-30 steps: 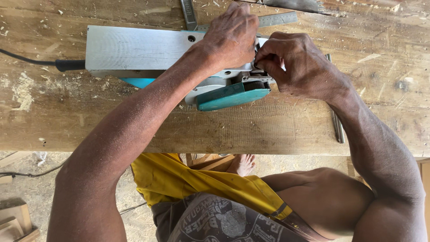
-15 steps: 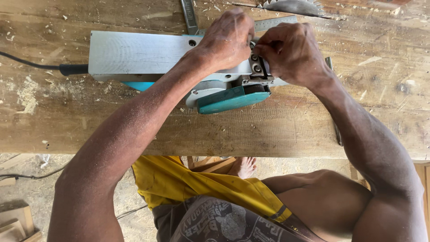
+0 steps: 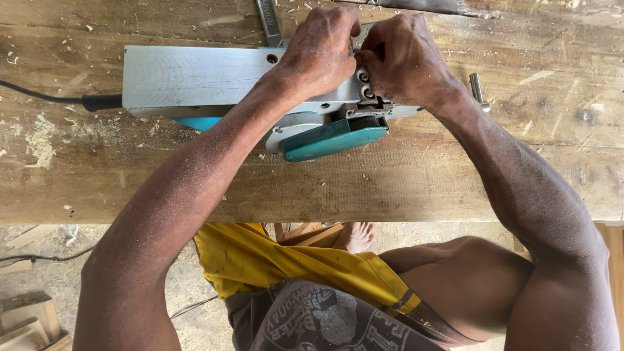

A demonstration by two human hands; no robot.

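The fingers of the left hand (image 3: 322, 49) curl down over the metal base of an upturned electric planer (image 3: 260, 91), gripping it. The right hand (image 3: 403, 58) pinches its fingers narrowly at the planer's blade drum, just beside the left. The planer lies in the upper middle of the frame on a wooden worktop (image 3: 455, 182), a wrench (image 3: 268, 19) above it, its black cord (image 3: 39, 96) trailing left.

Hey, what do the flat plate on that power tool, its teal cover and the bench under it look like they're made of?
The flat base plate looks like bare metal, likely aluminium: dull silver-grey with fine scratches. The teal cover seems moulded plastic, smooth with a soft sheen. The workbench is rough unfinished wood, with visible grain, stains and shavings. The left hand and right hand rest on the tool.
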